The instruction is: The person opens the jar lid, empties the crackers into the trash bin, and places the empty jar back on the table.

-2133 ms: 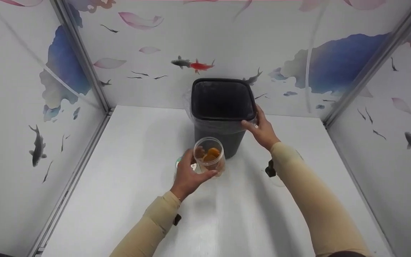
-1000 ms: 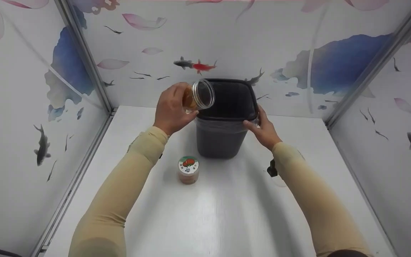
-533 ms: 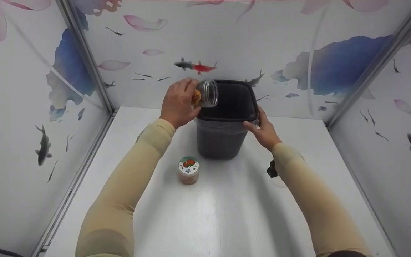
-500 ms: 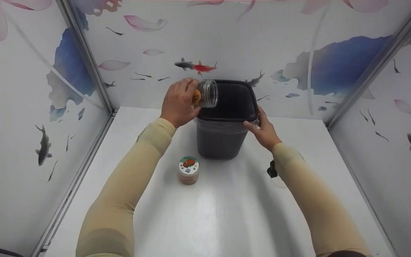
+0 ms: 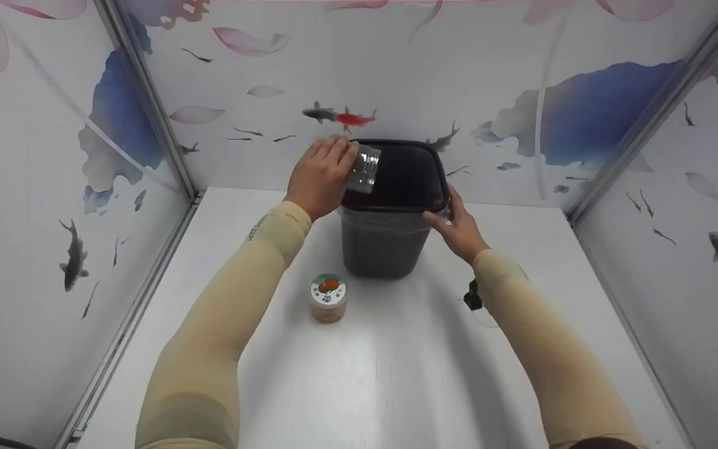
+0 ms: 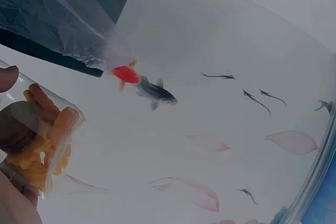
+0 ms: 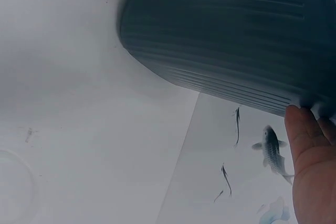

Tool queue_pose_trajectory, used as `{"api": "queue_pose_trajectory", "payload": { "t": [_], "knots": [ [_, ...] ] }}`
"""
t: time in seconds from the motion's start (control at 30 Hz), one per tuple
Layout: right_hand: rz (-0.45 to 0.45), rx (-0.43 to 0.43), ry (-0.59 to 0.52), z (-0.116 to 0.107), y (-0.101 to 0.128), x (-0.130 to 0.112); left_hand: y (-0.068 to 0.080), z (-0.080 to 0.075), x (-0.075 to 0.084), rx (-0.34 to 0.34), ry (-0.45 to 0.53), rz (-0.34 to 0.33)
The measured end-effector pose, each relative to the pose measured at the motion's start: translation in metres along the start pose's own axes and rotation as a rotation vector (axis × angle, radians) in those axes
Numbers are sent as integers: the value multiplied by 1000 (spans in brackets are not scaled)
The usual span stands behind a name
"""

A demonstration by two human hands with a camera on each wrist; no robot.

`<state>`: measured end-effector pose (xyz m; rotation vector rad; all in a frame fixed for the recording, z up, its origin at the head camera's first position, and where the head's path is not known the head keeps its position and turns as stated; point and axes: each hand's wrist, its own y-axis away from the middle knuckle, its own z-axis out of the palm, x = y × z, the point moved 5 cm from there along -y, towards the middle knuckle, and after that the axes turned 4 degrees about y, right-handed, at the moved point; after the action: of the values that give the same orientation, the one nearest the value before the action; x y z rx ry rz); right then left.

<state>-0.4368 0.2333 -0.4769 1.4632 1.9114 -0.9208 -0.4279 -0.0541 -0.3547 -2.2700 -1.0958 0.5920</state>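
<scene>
Plastic, clear and threaded at its neck, makes up the jar (image 5: 365,178) that the left hand (image 5: 318,181) grips from the side in the head view. The jar juts out past the fingertips, tipped over with its mouth end above the opening of a black bin (image 5: 386,249); whether it touches the rim I cannot tell. A thin see-through liner (image 5: 390,221) folds over the bin's edge. The right hand (image 5: 460,229) holds the bin at its near right corner, thumb in front and fingers along the side. Near the bin's foot, on the white table (image 5: 359,380), a second jar (image 5: 328,305) stands upright, its white-and-green lid printed with a red picture. Beige sleeves (image 5: 209,337) cover both arms.

From the left wrist, the jar appears at the left edge, between a fingertip above and the rest of the hand below. Orange and yellow pieces (image 6: 34,158) lie inside it, up against the base. The bin and its liner slant across the upper left corner.

From the right wrist, the fingertips press against the bin's dark, ribbed wall; the thumb is out of sight there. Behind, a white panel (image 7: 210,145) bears painted fish (image 7: 271,148).
</scene>
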Motion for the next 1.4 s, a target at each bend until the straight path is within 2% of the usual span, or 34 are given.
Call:
{"api": "queue_pose_trajectory", "payload": {
  "t": [0.13,0.27,0.5,0.7,0.93,1.17,1.4],
  "knots": [
    [11,-2,3,0,-1,0,-2,2,1,-14,-58,33],
    [13,-11,0,1,-1,-1,-2,5,1,-62,-107,55],
    [19,-18,-7,2,-1,-1,-2,5,3,-113,-126,90],
    [18,-15,-12,1,0,-1,-3,7,6,-153,-196,130],
    [4,-16,-12,1,0,-1,-4,6,7,-132,-230,157],
    [-20,-7,-1,1,-1,0,-5,6,6,-142,-245,155],
    [-22,1,4,0,-2,1,-6,6,6,-111,-244,172]
  ]
}}
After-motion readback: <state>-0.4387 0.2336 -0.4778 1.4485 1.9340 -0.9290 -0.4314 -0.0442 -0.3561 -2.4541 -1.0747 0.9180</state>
